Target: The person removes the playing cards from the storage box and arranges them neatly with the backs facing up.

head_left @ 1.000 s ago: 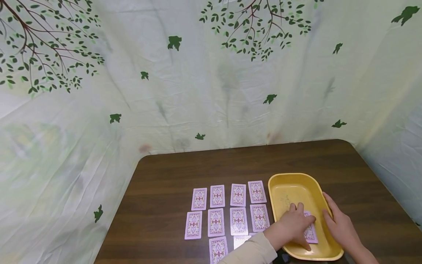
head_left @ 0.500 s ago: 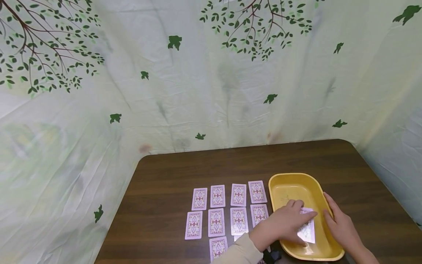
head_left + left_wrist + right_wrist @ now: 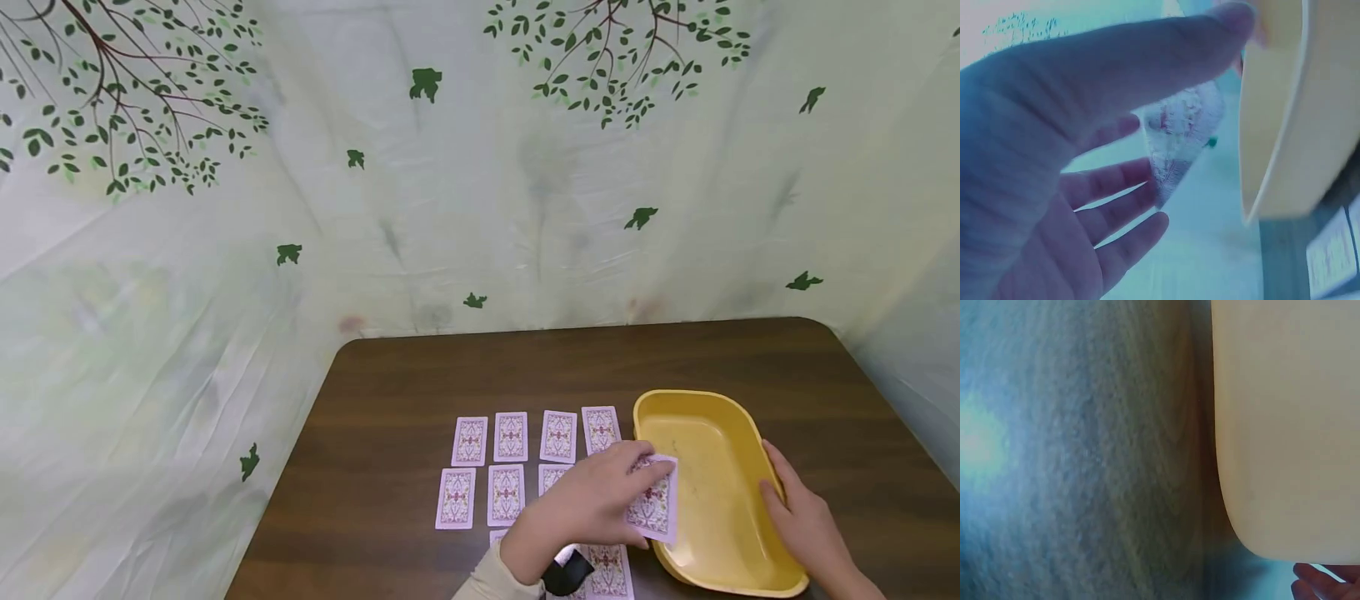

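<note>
A patterned purple playing card (image 3: 651,502) is pinched between the thumb and fingers of my left hand (image 3: 588,500). It is held above the left rim of a yellow tray (image 3: 723,492), tilted with its back facing up. The left wrist view shows the thumb reaching over the card (image 3: 1175,125), the other fingers spread behind it, and the tray wall (image 3: 1272,112) close by. On the tray's right side, my right hand (image 3: 810,525) grips the rim, thumb on the inside and fingers along the outside. The tray's pale outer wall (image 3: 1291,437) fills much of the right wrist view.
Several face-down cards (image 3: 506,496) lie in rows on the brown wooden table (image 3: 360,467), left of the tray. My left forearm covers part of the nearer rows. A black strap (image 3: 567,573) is at my left wrist. A leaf-printed cloth (image 3: 450,192) hangs behind the table.
My left hand has lifted the card out of the tray and moved left to its rim. My right hand stays on the tray. The head view has shifted slightly.
</note>
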Action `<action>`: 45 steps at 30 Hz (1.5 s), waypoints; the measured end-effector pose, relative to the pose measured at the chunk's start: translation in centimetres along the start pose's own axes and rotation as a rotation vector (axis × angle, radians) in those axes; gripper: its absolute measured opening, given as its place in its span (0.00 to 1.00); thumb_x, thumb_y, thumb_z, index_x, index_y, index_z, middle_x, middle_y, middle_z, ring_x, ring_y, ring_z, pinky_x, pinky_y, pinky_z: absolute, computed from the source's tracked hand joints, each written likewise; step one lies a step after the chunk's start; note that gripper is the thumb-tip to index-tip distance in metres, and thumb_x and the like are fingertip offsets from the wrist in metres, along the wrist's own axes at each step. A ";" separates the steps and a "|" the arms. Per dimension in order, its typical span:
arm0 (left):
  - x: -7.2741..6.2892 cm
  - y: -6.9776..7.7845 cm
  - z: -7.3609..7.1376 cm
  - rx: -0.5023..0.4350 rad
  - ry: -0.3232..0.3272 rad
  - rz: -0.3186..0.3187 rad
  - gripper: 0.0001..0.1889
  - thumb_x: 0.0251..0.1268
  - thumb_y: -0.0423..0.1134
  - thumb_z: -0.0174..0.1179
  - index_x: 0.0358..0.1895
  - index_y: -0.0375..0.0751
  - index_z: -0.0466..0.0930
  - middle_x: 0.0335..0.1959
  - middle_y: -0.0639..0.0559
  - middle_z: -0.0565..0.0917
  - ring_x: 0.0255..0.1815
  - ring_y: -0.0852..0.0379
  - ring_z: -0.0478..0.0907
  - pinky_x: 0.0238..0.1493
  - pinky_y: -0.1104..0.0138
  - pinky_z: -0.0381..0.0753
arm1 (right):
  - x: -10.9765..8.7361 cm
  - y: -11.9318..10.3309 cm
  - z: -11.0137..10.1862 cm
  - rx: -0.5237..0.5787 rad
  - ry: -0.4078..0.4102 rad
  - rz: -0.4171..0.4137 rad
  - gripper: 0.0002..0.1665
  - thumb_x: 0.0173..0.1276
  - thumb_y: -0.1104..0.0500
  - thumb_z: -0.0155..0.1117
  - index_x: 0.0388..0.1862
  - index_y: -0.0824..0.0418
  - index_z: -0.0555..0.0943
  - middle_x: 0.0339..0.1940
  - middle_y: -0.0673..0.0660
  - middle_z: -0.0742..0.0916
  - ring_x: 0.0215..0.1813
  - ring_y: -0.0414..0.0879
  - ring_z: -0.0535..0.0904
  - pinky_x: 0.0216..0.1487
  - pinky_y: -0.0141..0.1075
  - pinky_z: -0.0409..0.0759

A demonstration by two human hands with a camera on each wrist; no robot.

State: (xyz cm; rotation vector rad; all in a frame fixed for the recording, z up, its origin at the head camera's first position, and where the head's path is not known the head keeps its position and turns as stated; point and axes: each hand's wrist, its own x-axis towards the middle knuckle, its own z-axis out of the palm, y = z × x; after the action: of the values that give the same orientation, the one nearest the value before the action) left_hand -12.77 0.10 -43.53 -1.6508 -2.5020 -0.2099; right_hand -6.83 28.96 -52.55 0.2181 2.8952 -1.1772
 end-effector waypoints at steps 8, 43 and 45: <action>-7.9 -3.0 0.4 -0.119 0.000 -0.216 0.51 0.29 0.58 0.74 0.65 0.43 0.65 0.61 0.47 0.68 0.59 0.54 0.67 0.58 0.66 0.64 | -0.2 -0.1 0.6 -0.020 0.103 -0.065 0.32 0.73 0.58 0.42 0.72 0.64 0.49 0.54 0.81 0.69 0.37 0.66 0.77 0.28 0.49 0.72; -23.7 -4.1 5.2 -0.182 0.123 -0.353 0.42 0.23 0.48 0.77 0.52 0.37 0.75 0.51 0.39 0.75 0.47 0.44 0.76 0.42 0.59 0.76 | -0.2 -0.3 0.5 -0.025 0.109 -0.060 0.32 0.73 0.58 0.43 0.72 0.64 0.49 0.56 0.81 0.68 0.44 0.73 0.72 0.32 0.54 0.73; -23.8 -4.1 5.5 -0.164 0.137 -0.356 0.41 0.25 0.51 0.77 0.52 0.38 0.76 0.51 0.41 0.75 0.46 0.46 0.76 0.41 0.60 0.76 | -0.2 -0.3 0.5 -0.023 0.102 -0.053 0.32 0.73 0.58 0.42 0.72 0.64 0.48 0.56 0.81 0.68 0.44 0.72 0.73 0.32 0.53 0.73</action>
State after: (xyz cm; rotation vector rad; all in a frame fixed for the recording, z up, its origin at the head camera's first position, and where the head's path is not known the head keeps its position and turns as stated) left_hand -7.49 -21.96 -53.57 -1.1772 -2.7117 -0.5583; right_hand -6.69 28.39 -52.69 0.2082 3.0195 -1.1730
